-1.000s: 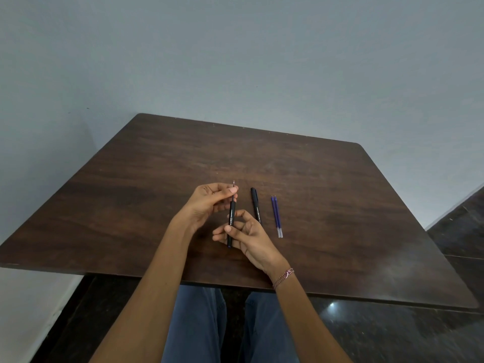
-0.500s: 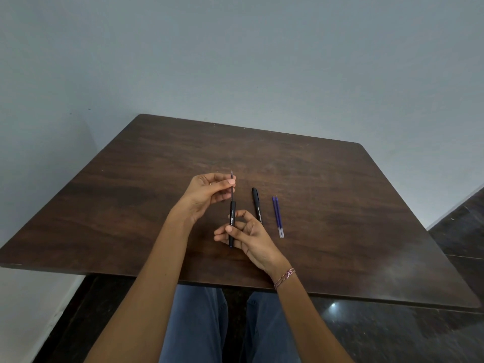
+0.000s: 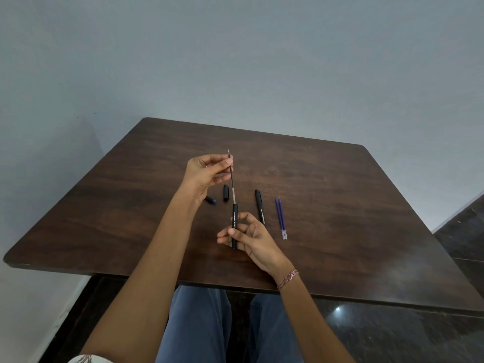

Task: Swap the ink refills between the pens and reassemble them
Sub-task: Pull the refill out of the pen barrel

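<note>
Refill (image 3: pixel 232 184) sits half out of barrel (image 3: pixel 234 218) above worktop (image 3: pixel 340 205), left grip (image 3: pixel 207 174) pinching it near the tip, right grip (image 3: pixel 252 237) clenched round barrel; looks light, thin, bendy and slick, so I'd hold near the tip and pull straight along the axis.

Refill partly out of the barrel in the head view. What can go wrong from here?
1. The left hand pinches the black refill close to its tip; it may flex or ink the fingers.
2. The right hand grips the barrel in its lower half, so it may tilt and bind.
3. The loose cap and small blue-ended piece lie by the left wrist; a sweep might knock them away.
</note>
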A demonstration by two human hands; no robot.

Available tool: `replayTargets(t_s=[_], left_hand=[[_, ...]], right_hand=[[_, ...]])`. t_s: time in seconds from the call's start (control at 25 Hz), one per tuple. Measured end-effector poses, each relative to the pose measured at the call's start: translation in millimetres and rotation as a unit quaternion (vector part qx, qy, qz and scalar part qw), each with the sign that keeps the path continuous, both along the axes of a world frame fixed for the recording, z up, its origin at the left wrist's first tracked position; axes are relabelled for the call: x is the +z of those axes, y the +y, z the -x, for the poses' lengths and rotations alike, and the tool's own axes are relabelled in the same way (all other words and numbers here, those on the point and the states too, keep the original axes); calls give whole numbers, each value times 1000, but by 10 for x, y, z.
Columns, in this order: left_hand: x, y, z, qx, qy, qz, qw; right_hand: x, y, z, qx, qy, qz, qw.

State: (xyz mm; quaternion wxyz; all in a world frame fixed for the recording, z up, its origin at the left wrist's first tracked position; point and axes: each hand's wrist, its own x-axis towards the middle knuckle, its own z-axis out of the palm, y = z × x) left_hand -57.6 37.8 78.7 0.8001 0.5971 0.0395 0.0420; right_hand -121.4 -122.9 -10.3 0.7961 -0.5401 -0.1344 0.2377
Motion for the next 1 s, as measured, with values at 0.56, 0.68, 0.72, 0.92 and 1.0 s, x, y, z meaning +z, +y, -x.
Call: replayTargets(t_s=[0.56, 0.68, 0.72, 0.92, 1.0], left_hand=[[-25, 458, -214, 83, 74, -95, 989], [-170, 624, -360, 99, 126, -249, 955], [-228, 659, -408, 105, 149, -296, 938], [-531, 750, -514, 110, 220, -472, 846], [-607, 753, -525, 116, 222, -513, 821]], right_hand=[[-11, 6, -9, 2, -1, 13, 1000], [2, 15, -4, 0, 6, 15, 1000], [4, 17, -3, -2, 8, 13, 1000], [23, 19, 1, -6, 8, 13, 1000], [29, 18, 3, -8, 8, 13, 1000]])
